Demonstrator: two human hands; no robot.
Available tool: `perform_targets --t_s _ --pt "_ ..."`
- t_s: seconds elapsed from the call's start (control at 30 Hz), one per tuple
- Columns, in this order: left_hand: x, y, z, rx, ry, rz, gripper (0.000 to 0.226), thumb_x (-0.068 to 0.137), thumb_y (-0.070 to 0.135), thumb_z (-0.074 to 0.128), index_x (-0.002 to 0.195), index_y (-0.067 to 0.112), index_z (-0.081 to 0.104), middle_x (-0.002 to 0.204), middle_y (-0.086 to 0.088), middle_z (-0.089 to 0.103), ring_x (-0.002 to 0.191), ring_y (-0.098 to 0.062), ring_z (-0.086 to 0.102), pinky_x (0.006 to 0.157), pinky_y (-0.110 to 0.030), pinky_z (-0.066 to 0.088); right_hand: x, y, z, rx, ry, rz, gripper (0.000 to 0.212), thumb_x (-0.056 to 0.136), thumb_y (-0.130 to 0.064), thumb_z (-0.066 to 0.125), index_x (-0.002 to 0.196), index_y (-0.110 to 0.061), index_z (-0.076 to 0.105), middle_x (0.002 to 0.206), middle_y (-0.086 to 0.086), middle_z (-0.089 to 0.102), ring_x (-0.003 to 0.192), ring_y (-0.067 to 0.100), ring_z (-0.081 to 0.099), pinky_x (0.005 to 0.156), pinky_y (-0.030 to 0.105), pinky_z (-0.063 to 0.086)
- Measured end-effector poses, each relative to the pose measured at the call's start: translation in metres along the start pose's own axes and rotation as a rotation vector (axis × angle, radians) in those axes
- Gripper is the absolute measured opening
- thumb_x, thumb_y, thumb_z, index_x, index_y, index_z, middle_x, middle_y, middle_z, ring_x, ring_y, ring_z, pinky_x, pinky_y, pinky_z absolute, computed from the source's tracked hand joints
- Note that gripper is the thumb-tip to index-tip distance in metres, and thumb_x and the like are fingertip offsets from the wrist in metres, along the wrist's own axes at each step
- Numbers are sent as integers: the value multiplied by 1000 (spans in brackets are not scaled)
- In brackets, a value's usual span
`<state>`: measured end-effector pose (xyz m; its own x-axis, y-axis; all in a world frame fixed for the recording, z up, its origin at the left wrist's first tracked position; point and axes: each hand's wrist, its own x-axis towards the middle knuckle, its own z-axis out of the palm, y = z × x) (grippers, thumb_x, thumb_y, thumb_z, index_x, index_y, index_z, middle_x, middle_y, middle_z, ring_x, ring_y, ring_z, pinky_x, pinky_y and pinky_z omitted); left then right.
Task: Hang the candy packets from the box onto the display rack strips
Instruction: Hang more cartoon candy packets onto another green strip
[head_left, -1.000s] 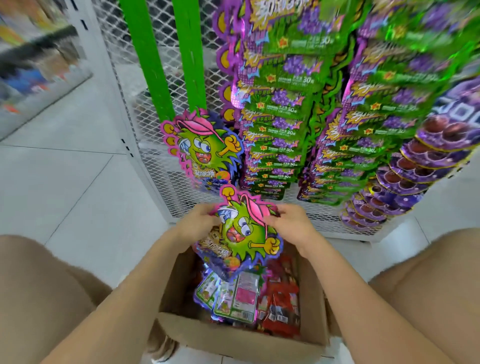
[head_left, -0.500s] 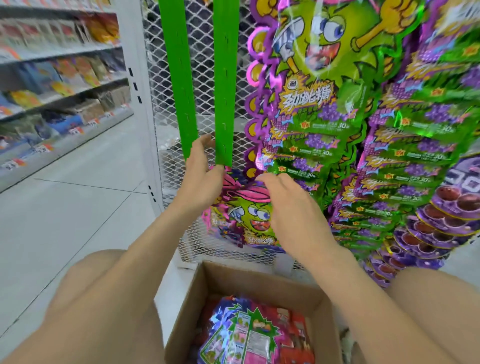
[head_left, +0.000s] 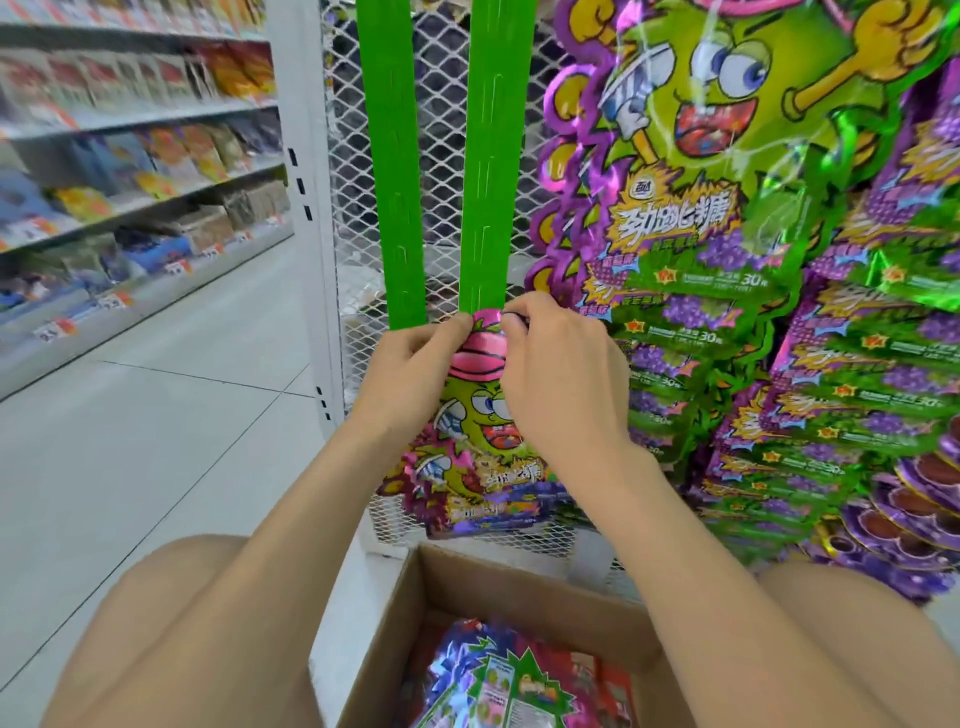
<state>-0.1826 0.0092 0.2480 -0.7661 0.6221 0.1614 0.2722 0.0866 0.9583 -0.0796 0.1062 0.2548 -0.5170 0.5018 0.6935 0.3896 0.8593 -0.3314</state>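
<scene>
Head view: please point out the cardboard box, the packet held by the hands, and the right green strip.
cardboard box (head_left: 519, 597), head view, inner back wall.
packet (head_left: 483, 410), head view, printed green face.
right green strip (head_left: 492, 182), head view, middle of strip.

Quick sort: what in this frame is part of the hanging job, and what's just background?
In the job: left hand and right hand, both pinching the top of a candy packet; right green strip just above it; left green strip; cardboard box; packets in the box.
Just around: full packet rows; store shelves; mesh panel.
</scene>
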Motion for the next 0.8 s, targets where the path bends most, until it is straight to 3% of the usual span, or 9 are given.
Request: perform_targets --t_s 0.2,0.3,0.37,0.4,0.5,0.57,0.63,0.73,0.8 --pt "1 -8 -10 17 -96 39 49 106 55 53 89 19 82 89 -3 82 99 -22 76 108 -53 50 -4 3 6 86 -147 135 24 106 -33 52 117 -20 70 100 6 76 94 33 68 67 38 45" --pt "2 -17 -11 61 -93 117 65 105 59 52 74 3 59 69 -16 57 70 -19 55 82 -40 48 -15 8 11 105 -137 95 24 107 -31 52 115 -17 69 91 6 75 86 31 69 64 37 45" --pt "0 -21 -10 171 -43 214 55 109 49 52 69 11 49 62 -1 42 60 -14 41 65 -34 34 -20 12 14 88 -154 51 24 108 -32 52 115 -16 68 88 6 74 83 30 69 64 37 48" --pt "0 -24 -9 257 0 278 46 110 42 54 72 16 55 62 9 47 59 -10 43 64 -34 36 -21 15 15 74 -160 37 24 108 -33 52 115 -16 68 90 6 74 84 30 69 66 38 49" --pt "-8 -36 -3 453 140 455 7 105 23 63 109 23 68 92 11 71 86 -9 65 82 -40 53 -24 21 7 46 -87 -34 24 103 -27 62 121 -14 70 103 5 75 96 27 69 84 42 56" --pt "-18 -46 5 542 199 532 38 98 15 68 135 19 59 122 0 67 111 -22 60 100 -44 49 -32 24 -4 39 9 -106 29 97 -14 67 126 -10 68 112 7 71 105 28 65 93 44 53" --pt "-34 -51 12 656 295 588 53 91 13 69 142 14 55 136 -8 57 125 -31 49 107 -42 39 -46 28 -12 67 10 -134 32 93 -8 65 124 -12 68 108 5 70 103 27 63 91 42 53" --pt "-57 -67 27 893 288 601 36 84 21 69 120 21 64 121 -5 58 115 -35 50 91 -47 39 -71 42 -8 125 -369 9 20 91 -22 61 109 -24 70 84 -5 70 82 21 66 79 40 57" --pt "-66 -90 43 1040 0 493 22 85 30 67 106 25 64 106 -1 64 105 -33 59 86 -46 41 -90 57 -1 83 -721 89 14 89 -30 59 99 -26 69 76 -5 69 76 23 66 81 42 58"
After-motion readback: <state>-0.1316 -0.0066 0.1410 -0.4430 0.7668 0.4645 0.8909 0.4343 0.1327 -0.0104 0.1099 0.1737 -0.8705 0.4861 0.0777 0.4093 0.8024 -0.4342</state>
